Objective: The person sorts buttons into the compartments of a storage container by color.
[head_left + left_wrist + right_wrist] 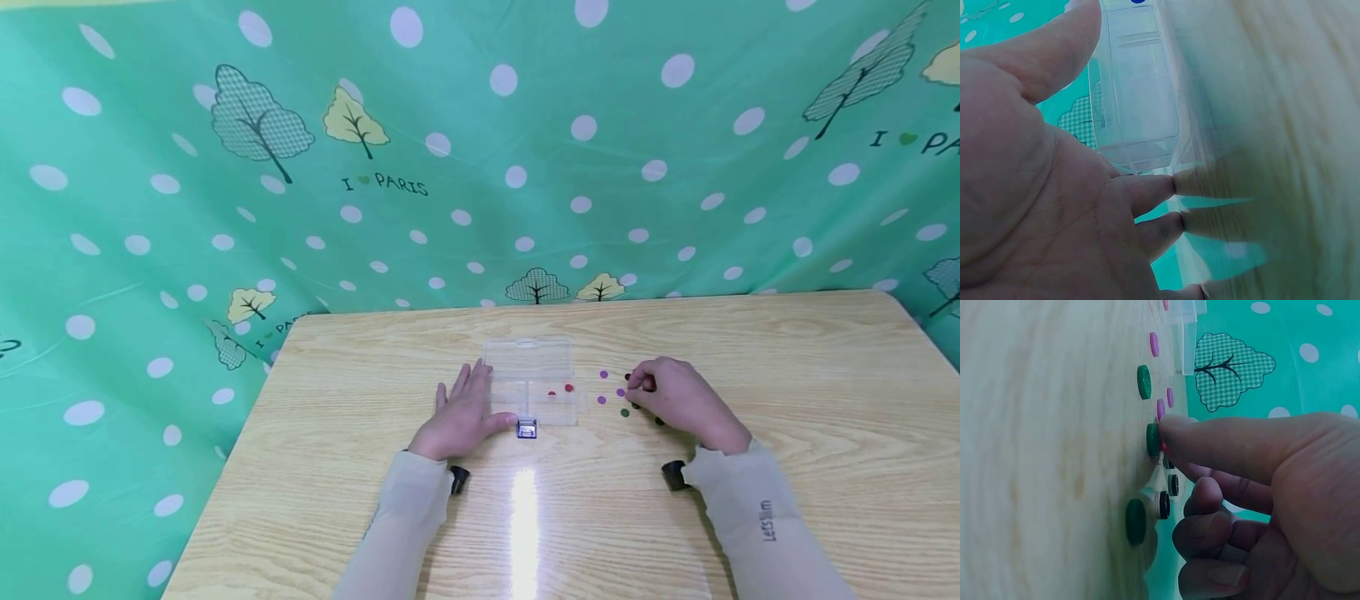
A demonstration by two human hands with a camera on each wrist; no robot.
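Note:
A clear plastic box (513, 410) with its lid (527, 357) raised at the back and a blue latch (527, 430) at the front stands mid-table. My left hand (459, 423) lies along its left side, fingers spread, thumb at the front edge near the latch. Two red buttons (568, 387) show in its right compartment. To the right of the box, my right hand (678, 402) pinches a small red button (1164, 446), mostly hidden by thumb and forefinger, low over the table. Around those fingertips are purple buttons (602, 400), green buttons (1144, 382) and black buttons (1164, 505).
The light wooden table (337, 500) reaches back to a green dotted curtain (465, 167) hanging close behind it. Black wrist straps (673, 476) sit under both sleeves. A bright reflection marks the tabletop in front of the box.

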